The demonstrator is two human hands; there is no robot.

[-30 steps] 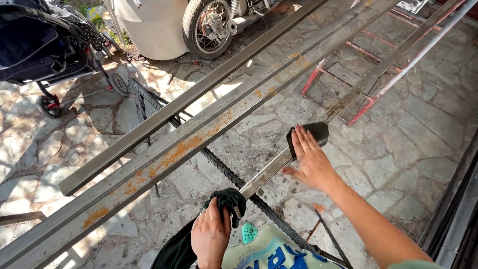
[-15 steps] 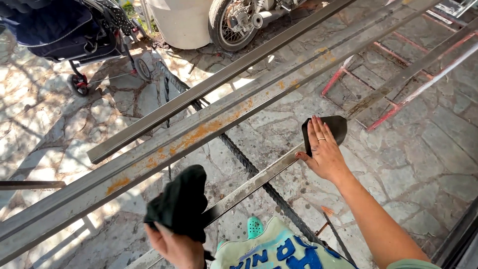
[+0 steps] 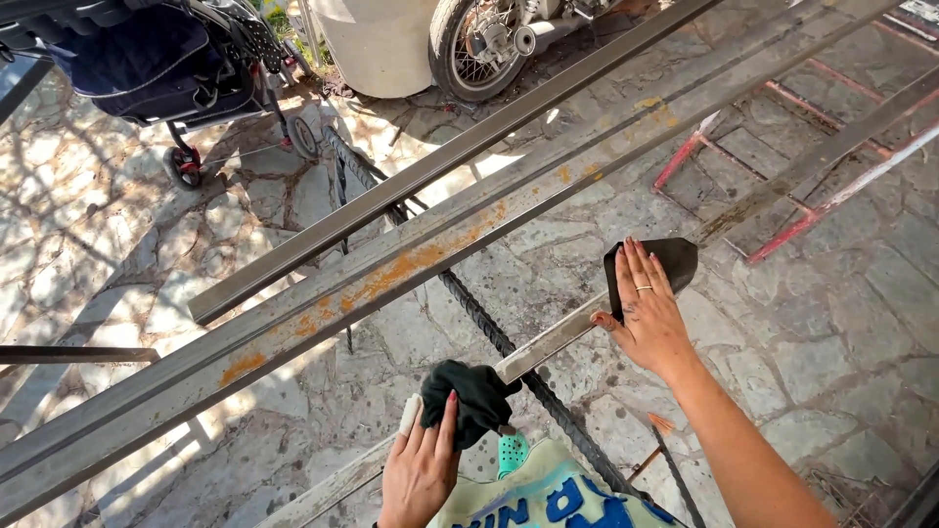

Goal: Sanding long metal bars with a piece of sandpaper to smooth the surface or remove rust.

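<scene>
A thin grey metal bar runs diagonally in front of me. My left hand presses a dark green cloth onto its lower part, gripping the cloth around the bar. My right hand lies flat, fingers spread, on a dark sheet like sandpaper that rests on the upper part of the same bar. A ring shows on one finger of that hand.
Long rusty steel sections lie side by side across the view over a stone-paved floor. A ribbed steel rod crosses beneath. A red metal frame lies right. A stroller, a pale drum and a motorcycle wheel stand behind.
My left hand has slid the dark cloth along the thin bar, down and then back up toward the right hand. The right hand has stayed on the dark sheet.
</scene>
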